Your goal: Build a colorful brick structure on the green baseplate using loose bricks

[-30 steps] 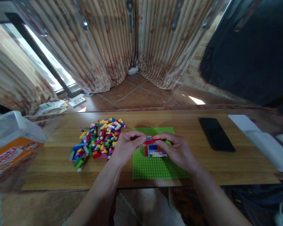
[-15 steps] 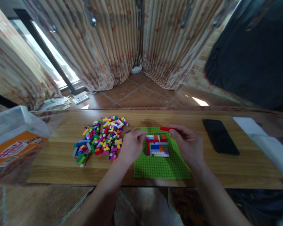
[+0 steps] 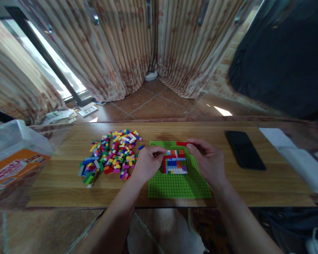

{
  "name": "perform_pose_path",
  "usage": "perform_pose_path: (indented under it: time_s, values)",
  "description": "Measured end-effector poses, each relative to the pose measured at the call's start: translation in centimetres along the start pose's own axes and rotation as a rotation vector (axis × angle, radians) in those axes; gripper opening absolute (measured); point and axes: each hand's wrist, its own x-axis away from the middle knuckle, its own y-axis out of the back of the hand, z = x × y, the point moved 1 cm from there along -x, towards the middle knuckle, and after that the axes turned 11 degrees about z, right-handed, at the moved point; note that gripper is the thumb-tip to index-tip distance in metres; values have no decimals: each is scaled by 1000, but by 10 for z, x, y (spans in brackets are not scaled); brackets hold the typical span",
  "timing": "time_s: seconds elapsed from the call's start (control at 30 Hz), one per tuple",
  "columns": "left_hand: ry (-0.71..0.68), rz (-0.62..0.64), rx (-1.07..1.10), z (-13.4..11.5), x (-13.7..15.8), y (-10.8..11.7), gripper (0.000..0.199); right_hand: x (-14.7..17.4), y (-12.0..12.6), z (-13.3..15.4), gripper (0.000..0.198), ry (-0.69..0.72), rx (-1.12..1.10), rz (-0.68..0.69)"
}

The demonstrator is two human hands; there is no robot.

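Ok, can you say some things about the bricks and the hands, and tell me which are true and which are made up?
1. The right hand holds a red brick at the far edge of the green plate. True.
2. The brick pile lies right of the plate. False: it lies to its left.
3. The phone lies on the table, right of the plate. True.
4. The left hand is digging in the tub. False: it rests at the plate's left edge, beside the little build.
5. The plate is blue. False: it is green.
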Motion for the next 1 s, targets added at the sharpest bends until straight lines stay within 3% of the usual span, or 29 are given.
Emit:
perform_pose_path:
  time_s: [0.2, 0.73, 1.0]
  values:
    - [-7, -61, -30, -1, -1, 0, 22, 0, 0, -2, 16, -14, -8, -3]
    - [108, -121, 167, 6, -10, -10, 27, 2, 1, -5, 18, 1, 56, 26]
    - [172, -135, 93, 3, -12, -8, 21, 1, -1, -5, 17, -3, 71, 29]
